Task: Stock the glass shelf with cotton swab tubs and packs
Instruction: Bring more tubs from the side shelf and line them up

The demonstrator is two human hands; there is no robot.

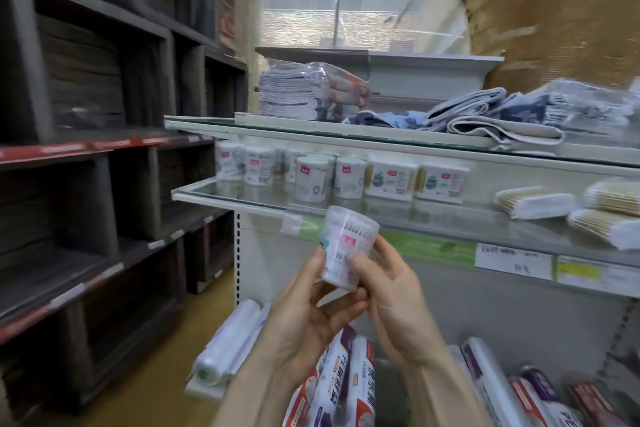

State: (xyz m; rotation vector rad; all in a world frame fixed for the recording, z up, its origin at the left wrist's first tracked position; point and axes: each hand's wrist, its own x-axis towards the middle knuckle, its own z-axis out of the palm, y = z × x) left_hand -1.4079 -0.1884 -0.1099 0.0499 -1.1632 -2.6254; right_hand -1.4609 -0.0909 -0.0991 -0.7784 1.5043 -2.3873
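Clear tub (pixel 348 246), mid-frame, is gripped by left hand (pixel 311 315) and right hand (pixel 391 302); it is best set upright beside shelved tubs (pixel 311 178).

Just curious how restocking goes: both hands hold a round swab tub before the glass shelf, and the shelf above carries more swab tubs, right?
Not quite. In the head view the left hand and right hand do hold the swab tub before the glass shelf, but the shelf above carries folded cloths, not swab tubs.
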